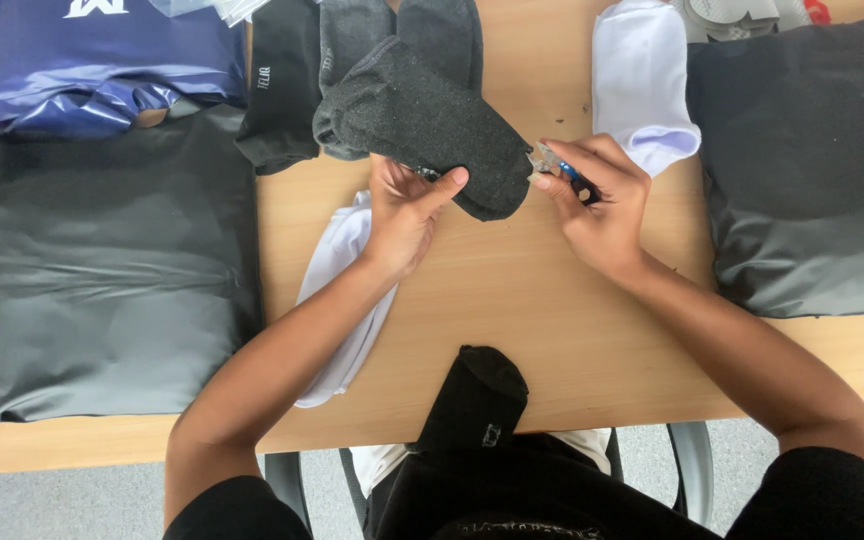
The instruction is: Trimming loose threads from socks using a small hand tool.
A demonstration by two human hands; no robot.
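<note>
Grey sock (432,125) between hands; wooden table (552,320)

Beside me, grey plastic bags (112,270) are lying at both ends of the surface (512,300), a blue packet (102,65) and white socks (642,80) resting nearby.

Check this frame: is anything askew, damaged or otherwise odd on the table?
Only one thing stands out: a black sock droops over the table's near edge. The left hand pinches a grey sock, and the right hand holds a small blue tool.
</note>
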